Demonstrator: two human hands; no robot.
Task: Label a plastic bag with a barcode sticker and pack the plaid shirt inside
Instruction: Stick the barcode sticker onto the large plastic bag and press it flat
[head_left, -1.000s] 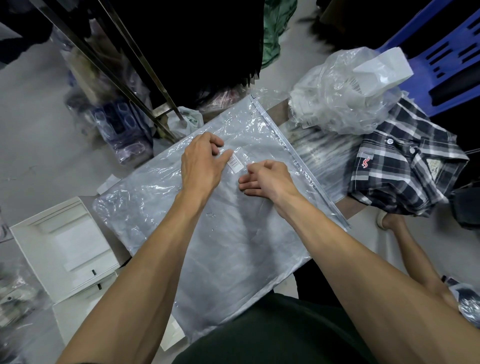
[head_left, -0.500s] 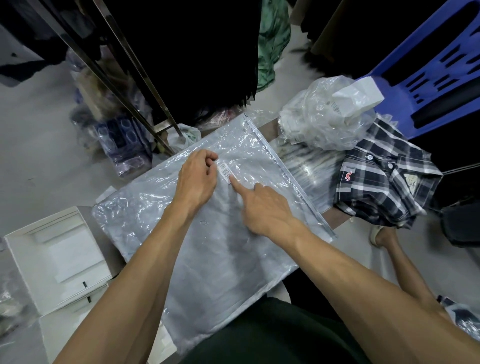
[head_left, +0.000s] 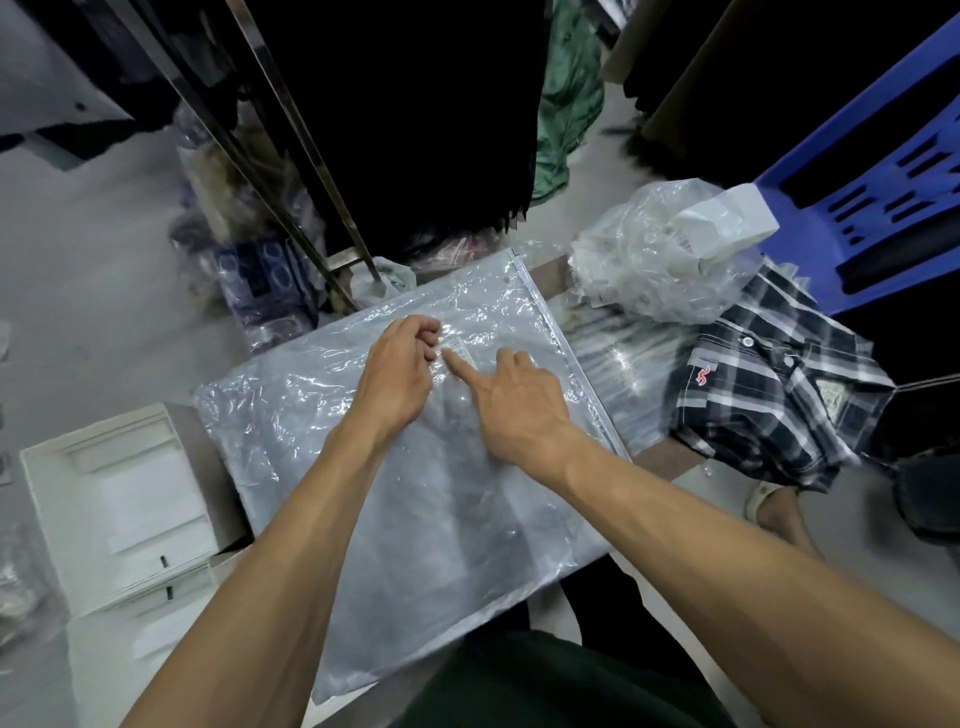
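Observation:
A large clear plastic bag (head_left: 415, 493) lies flat on a small table in front of me, its zip edge toward the right. A small white barcode sticker (head_left: 461, 349) sits on its upper part. My left hand (head_left: 400, 376) rests on the bag just left of the sticker, fingers curled in, holding nothing. My right hand (head_left: 519, 408) points its index finger out, and the fingertip presses on the sticker's near end. The folded black-and-white plaid shirt (head_left: 774, 400) lies to the right of the bag, partly over the table's edge.
A heap of crumpled clear bags (head_left: 660, 254) sits behind the shirt. A blue plastic chair (head_left: 872, 171) stands at the far right. White boxes (head_left: 119, 504) lie at the left, metal rack legs (head_left: 291, 171) rise behind the table. A sandalled foot (head_left: 769, 504) is below the shirt.
My right hand has gone from curled fingers beside the sticker to an outstretched index finger pressing on it. My left thumb has come off the sticker and the hand has curled.

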